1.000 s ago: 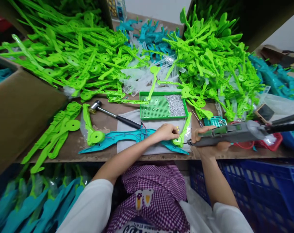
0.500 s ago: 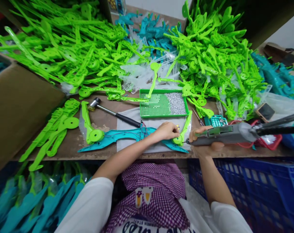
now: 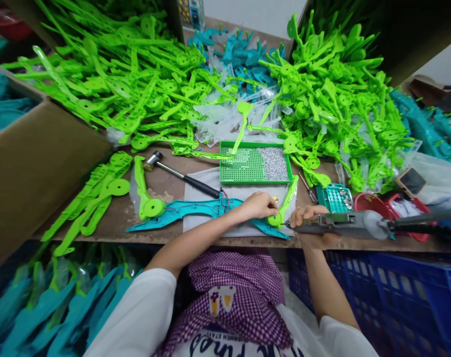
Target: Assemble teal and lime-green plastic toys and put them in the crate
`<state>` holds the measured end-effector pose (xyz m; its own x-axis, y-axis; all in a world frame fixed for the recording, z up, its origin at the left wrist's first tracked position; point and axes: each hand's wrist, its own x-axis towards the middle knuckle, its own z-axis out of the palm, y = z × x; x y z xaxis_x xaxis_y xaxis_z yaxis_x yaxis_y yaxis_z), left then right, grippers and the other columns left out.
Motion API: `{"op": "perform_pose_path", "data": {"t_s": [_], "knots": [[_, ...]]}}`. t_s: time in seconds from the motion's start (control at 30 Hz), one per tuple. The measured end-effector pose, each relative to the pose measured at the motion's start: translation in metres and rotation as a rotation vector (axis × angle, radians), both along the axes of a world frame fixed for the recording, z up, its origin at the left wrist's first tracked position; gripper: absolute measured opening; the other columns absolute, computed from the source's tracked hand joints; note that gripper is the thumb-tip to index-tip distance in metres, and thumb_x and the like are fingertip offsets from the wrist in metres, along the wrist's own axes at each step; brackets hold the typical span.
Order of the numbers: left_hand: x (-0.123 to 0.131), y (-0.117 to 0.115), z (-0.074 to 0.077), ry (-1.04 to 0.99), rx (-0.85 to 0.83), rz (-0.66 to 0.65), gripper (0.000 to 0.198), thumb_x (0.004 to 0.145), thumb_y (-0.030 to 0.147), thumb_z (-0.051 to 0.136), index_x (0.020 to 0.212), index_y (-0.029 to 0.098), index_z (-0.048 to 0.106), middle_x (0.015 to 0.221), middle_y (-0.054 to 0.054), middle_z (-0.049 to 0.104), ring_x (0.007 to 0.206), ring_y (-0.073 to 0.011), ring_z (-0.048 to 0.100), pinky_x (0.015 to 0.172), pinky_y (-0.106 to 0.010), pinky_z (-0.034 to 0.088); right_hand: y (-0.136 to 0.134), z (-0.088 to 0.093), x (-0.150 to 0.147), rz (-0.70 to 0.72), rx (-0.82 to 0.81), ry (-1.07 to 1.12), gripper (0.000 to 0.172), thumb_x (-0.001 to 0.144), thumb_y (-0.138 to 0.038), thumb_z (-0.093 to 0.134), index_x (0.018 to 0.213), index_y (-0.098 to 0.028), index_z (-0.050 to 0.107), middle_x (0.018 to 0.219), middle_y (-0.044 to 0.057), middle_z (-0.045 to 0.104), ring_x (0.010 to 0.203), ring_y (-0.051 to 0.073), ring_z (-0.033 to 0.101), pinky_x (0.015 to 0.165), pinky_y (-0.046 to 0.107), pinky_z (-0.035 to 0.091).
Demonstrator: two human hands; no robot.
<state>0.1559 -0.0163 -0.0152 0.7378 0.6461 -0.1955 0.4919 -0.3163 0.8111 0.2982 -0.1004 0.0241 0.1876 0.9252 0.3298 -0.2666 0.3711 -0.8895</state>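
A long teal plastic piece (image 3: 188, 210) lies across a grey cloth (image 3: 206, 184) at the front of the bench. My left hand (image 3: 257, 206) rests closed on it, pinching the round end of a green plastic arm (image 3: 285, 203) that lies over the teal piece. My right hand (image 3: 310, 223) grips a grey electric screwdriver (image 3: 340, 223), its tip touching that round green end. Just behind stands a green tray (image 3: 244, 171) with a heap of small silver screws (image 3: 273, 163).
A small hammer (image 3: 181, 174) lies left of the tray. Big heaps of green parts (image 3: 129, 84) fill the back, teal ones (image 3: 244, 49) between them. A cardboard box (image 3: 35, 158) stands at left, blue crates (image 3: 396, 292) under the bench at right, a small teal screw box (image 3: 335, 197) nearby.
Hands and screwdriver stay at the same spot on the green arm's round end; only the camera view has shifted slightly down and right.
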Motion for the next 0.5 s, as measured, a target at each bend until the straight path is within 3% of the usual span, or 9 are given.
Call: {"op": "perform_pose_path", "data": {"t_s": [0.17, 0.27, 0.4, 0.5], "knots": [[0.0, 0.002, -0.004, -0.008, 0.029, -0.013, 0.019, 0.079, 0.027, 0.065, 0.092, 0.02, 0.077, 0.089, -0.005, 0.076, 0.079, -0.0174, 0.066, 0.068, -0.025, 0.042, 0.007, 0.014, -0.006, -0.085, -0.074, -0.074, 0.056, 0.064, -0.077, 0.061, 0.079, -0.023, 0.063, 0.049, -0.005, 0.05, 0.039, 0.013, 0.047, 0.037, 0.025, 0.036], [0.003, 0.001, 0.001, 0.007, 0.052, -0.042, 0.018, 0.08, 0.027, 0.064, 0.092, 0.019, 0.077, 0.089, -0.005, 0.075, 0.08, -0.0169, 0.066, 0.07, -0.024, 0.042, 0.014, 0.029, -0.013, -0.223, -0.061, -0.187, 0.046, 0.071, -0.069, 0.061, 0.079, -0.023, 0.062, 0.054, -0.003, 0.053, 0.044, 0.014, 0.05, 0.044, 0.028, 0.04], [-0.015, -0.005, 0.03, 0.057, 0.235, -0.105, 0.022, 0.088, 0.021, 0.055, 0.1, 0.018, 0.073, 0.098, -0.007, 0.071, 0.09, -0.0179, 0.063, 0.077, -0.025, 0.043, 0.026, 0.045, -0.027, -0.37, -0.013, -0.349, 0.032, 0.082, -0.053, 0.058, 0.076, -0.023, 0.06, 0.065, 0.0, 0.058, 0.057, 0.015, 0.055, 0.057, 0.031, 0.045], [-0.059, -0.005, 0.059, 0.084, 0.454, -0.049, 0.042, 0.085, 0.001, 0.043, 0.116, 0.02, 0.065, 0.112, -0.007, 0.064, 0.1, -0.0171, 0.059, 0.082, -0.025, 0.042, 0.031, 0.049, -0.031, -0.338, -0.016, -0.476, 0.024, 0.082, -0.047, 0.061, 0.087, -0.024, 0.061, 0.077, 0.001, 0.061, 0.069, 0.016, 0.058, 0.065, 0.032, 0.047]]}}
